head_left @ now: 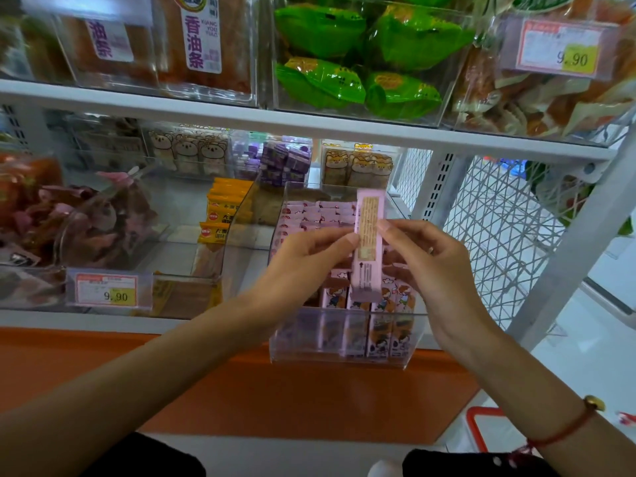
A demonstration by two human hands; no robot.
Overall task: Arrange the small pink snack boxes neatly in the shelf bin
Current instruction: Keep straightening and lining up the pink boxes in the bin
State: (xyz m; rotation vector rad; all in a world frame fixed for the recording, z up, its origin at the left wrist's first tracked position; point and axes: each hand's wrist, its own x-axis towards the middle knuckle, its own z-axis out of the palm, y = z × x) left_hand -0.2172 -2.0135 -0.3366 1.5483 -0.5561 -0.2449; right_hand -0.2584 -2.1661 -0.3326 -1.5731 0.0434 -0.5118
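A clear plastic shelf bin point(344, 359) sits at the front of the lower shelf, holding several small pink snack boxes point(320, 215) in rows, with more standing upright at its front point(382, 325). One long pink snack box point(369, 242) is held upright above the bin, its printed back toward me. My left hand point(303, 259) pinches its left edge and my right hand point(423, 253) pinches its right edge. The boxes directly under my hands are hidden.
Left of the bin lie orange snack packs point(223, 208) and a clear bin with a 9.90 price tag point(106, 292). Purple boxes point(285, 163) and bear-print packs stand behind. The upper shelf point(309, 122) overhangs with green packets. A wire mesh side panel point(499, 235) closes the right.
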